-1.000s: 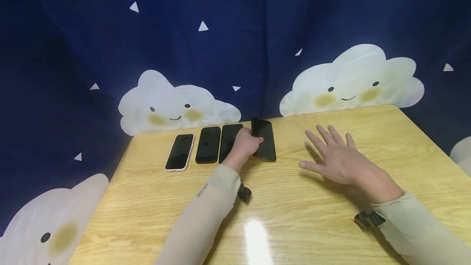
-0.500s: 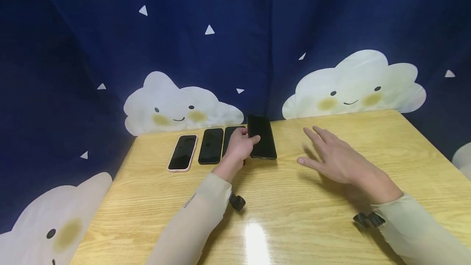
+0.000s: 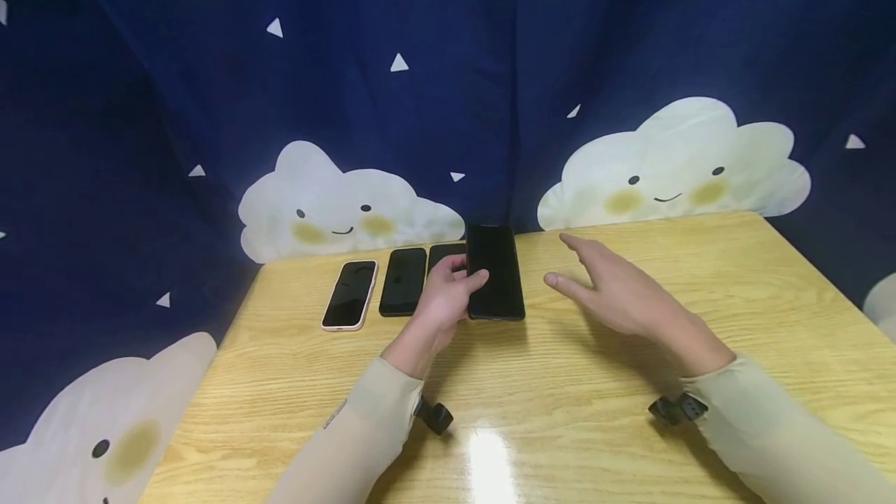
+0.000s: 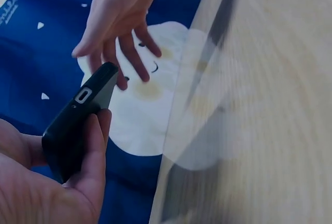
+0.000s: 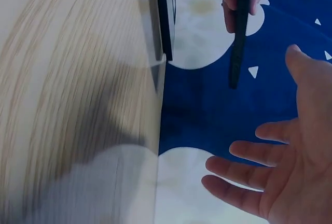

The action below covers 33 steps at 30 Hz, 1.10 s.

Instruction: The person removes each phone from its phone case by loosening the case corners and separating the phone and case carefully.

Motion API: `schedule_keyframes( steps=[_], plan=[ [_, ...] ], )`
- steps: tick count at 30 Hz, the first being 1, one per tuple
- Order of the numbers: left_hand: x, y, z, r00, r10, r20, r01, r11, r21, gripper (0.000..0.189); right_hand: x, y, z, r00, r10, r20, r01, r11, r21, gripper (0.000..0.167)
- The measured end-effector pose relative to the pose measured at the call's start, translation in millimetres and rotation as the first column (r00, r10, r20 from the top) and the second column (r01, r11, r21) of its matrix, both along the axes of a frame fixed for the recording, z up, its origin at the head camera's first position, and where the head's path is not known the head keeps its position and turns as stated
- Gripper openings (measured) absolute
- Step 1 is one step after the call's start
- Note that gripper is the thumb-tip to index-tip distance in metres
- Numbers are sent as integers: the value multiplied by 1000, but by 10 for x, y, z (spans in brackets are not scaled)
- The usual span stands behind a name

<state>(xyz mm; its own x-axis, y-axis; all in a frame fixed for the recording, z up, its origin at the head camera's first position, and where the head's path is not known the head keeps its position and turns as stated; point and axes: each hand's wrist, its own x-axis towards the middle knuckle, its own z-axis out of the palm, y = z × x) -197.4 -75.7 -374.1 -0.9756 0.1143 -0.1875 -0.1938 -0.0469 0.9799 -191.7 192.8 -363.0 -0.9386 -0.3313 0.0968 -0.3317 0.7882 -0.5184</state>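
Observation:
My left hand (image 3: 448, 294) grips a black smartphone (image 3: 495, 274) by its left edge, thumb over the dark screen and fingers beneath. In the left wrist view the held smartphone (image 4: 78, 123) is raised off the table, its end with the charging port facing the camera. My right hand (image 3: 623, 286) hovers to the right of that phone, fingers extended and holding nothing. The right wrist view shows the same right hand (image 5: 275, 167) with its fingers spread, apart from the phone (image 5: 240, 37). Partly behind my left hand lies another black phone (image 3: 444, 253).
To the left, a black phone (image 3: 404, 282) and a phone in a pink case (image 3: 350, 295) lie in the row near the back edge of the wooden table (image 3: 280, 411). A dark blue curtain (image 3: 448, 99) with clouds hangs right behind the table.
My left hand has lifted the black smartphone off the table and drawn it slightly nearer. My right hand has moved left toward it, its fingers coming closer together.

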Motion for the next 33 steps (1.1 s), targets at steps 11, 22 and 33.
schedule_keyframes(
  steps=[11,22,33],
  plan=[
    [240,-22,-91,999,-33,8,32,991,127,45,-71,-291,11,1000,-28,6,29,983,-181,70],
    [294,-12,-313,995,-73,66,58,977,206,50,-296,-443,-188,961,10,276,124,877,-464,46],
    [267,43,-461,993,-79,83,56,968,245,42,-572,-478,-379,917,0,399,239,802,-548,34]
  ],
)
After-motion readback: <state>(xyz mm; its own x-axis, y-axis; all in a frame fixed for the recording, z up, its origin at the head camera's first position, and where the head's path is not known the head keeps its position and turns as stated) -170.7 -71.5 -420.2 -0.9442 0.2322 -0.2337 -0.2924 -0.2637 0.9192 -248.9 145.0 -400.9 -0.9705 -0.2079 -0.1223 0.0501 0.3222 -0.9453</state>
